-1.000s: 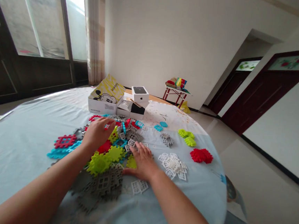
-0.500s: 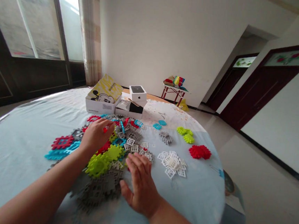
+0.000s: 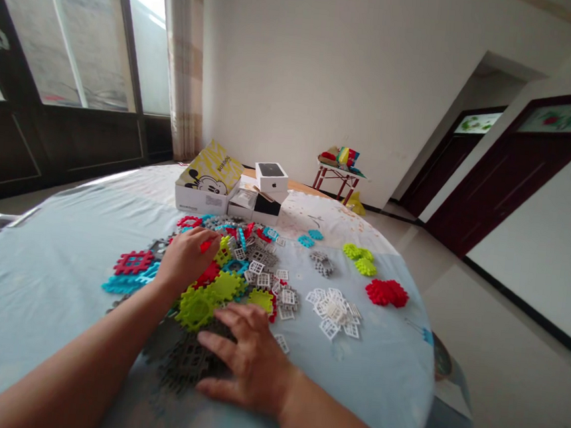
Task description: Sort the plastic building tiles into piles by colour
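My left hand [image 3: 187,259] rests over the back left of a mixed pile of plastic interlocking building pieces, fingers curled. A bit of a red piece [image 3: 206,245] shows between its fingers; most of that piece is hidden. Low over the near side of the pile, my right hand [image 3: 252,361] has its fingers spread. Its fingertips are by lime-green square pieces [image 3: 198,307] and dark grey pieces [image 3: 185,358]. White window-shaped pieces [image 3: 287,297] lie scattered at the pile's right side, along with another lime-green piece [image 3: 261,299].
Sorted groups lie to the right: white windows [image 3: 334,311], grey pieces [image 3: 321,263], blue pieces [image 3: 306,241], lime pieces [image 3: 365,266] and red pieces [image 3: 386,292]. Behind the pile stand a yellow-lidded box [image 3: 201,200] and a white phone box [image 3: 271,179]. A pale blue cloth [image 3: 63,241] covers the round table.
My right hand has moved left and toward me, over the dark grey pieces, uncovering a lime-green piece and white windows. My left hand stays nearly in place. The view has shifted slightly.
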